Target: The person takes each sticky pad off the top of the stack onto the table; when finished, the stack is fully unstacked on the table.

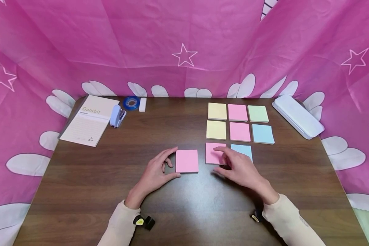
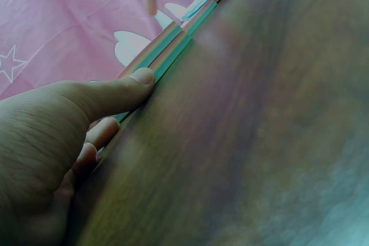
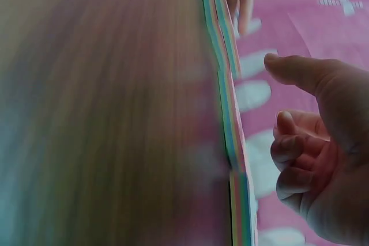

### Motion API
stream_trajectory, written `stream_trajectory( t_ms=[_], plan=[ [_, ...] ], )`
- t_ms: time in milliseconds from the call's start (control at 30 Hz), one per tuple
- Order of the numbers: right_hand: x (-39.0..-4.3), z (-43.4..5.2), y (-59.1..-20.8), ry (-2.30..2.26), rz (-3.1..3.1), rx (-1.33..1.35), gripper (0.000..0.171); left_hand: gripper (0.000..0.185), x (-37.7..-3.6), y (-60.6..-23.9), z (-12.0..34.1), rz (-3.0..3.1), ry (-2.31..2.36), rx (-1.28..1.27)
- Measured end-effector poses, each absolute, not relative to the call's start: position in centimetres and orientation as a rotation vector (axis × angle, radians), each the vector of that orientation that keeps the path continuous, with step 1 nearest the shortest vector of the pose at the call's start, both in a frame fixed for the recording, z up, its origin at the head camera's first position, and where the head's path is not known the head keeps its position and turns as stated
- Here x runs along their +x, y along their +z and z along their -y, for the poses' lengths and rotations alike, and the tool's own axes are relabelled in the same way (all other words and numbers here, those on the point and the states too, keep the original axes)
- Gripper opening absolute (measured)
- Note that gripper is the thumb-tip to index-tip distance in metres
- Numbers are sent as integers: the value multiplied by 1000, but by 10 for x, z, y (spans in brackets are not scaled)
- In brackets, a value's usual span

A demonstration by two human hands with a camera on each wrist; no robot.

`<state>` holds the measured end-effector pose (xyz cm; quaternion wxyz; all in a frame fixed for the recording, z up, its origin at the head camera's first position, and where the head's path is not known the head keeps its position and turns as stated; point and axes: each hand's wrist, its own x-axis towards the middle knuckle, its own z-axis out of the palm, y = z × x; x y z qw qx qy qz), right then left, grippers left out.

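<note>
A pink pad [image 1: 187, 161] lies on the table [image 1: 80, 184] just left of the grid of pads [image 1: 239, 122]. The left hand [image 1: 155, 174] pinches its left edge (thumb and forefinger). The right hand [image 1: 240, 167], fingers loose and holding nothing, rests over another pink pad [image 1: 213, 153] at the grid's near-left corner.

pink sticky pad [image 1: 187, 161] | square, flat on table | left of second pink pad [image 1: 213, 153]

Cream long sleeves [image 1: 120, 225] cover both forearms (small black-and-yellow devices [image 1: 144, 222] strapped at the wrists).
</note>
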<state>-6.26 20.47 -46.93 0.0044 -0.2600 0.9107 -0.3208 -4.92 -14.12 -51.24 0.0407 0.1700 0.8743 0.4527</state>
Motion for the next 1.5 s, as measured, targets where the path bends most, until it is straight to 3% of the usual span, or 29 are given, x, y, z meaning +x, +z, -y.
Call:
stream_trajectory(
  t_ms=[500,867,1133,1500],
  plan=[
    [-75,-133,-475,-688,-2853,-779,95,95,-48,-511,142,-2682,1353,516],
    [-81,-136,-499,-794,-2887,-887,85,99,-48,-512,143,-2671,1387,537],
    [-90,-147,-469,-904,-2831,-773,85,99,-49,-513,143,-2676,1382,539],
    [-142,-155,-446,-870,-2870,-636,89,99,-48,-513,141,-2678,1395,516]
  ],
)
